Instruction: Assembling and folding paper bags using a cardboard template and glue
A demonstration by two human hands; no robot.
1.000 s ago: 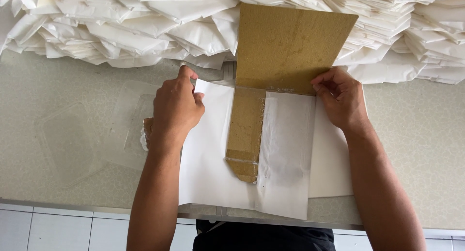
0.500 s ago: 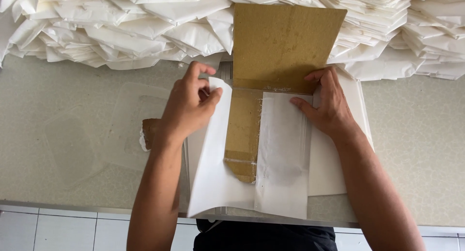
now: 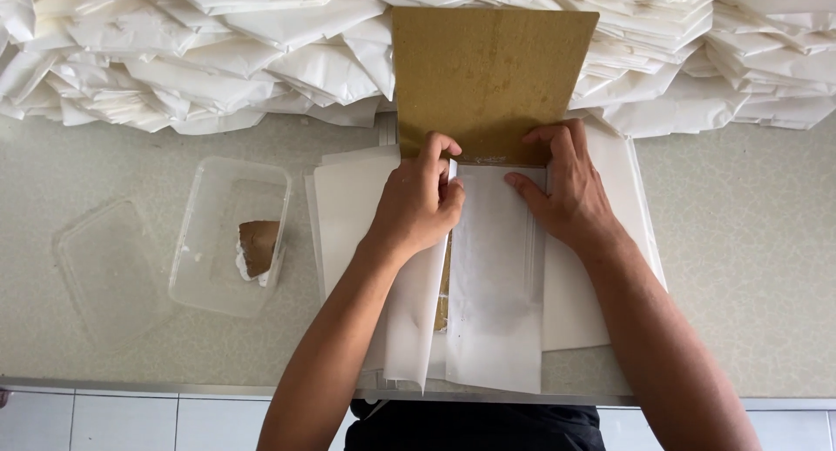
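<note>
A brown cardboard template [image 3: 488,77] lies on a stack of white paper sheets [image 3: 348,207] in the middle of the table. A white sheet [image 3: 496,286] is folded over the template's lower part. My left hand [image 3: 418,203] pinches the sheet's left flap and holds it folded over toward the centre. My right hand [image 3: 566,190] presses flat on the right side of the fold, with its fingers at the cardboard's lower edge. A thin strip of cardboard shows between the two flaps.
Heaps of folded white paper bags [image 3: 200,59] fill the table's far side. A clear plastic tub [image 3: 205,242] with a brown scrap and white paste stands at the left, its lid [image 3: 104,268] beside it. The table's metal edge [image 3: 174,386] runs along the bottom.
My left hand has lifted the left flap and folded it over the cardboard toward the centre. My right hand slid inward onto the fold. The tub at the left has come into view.
</note>
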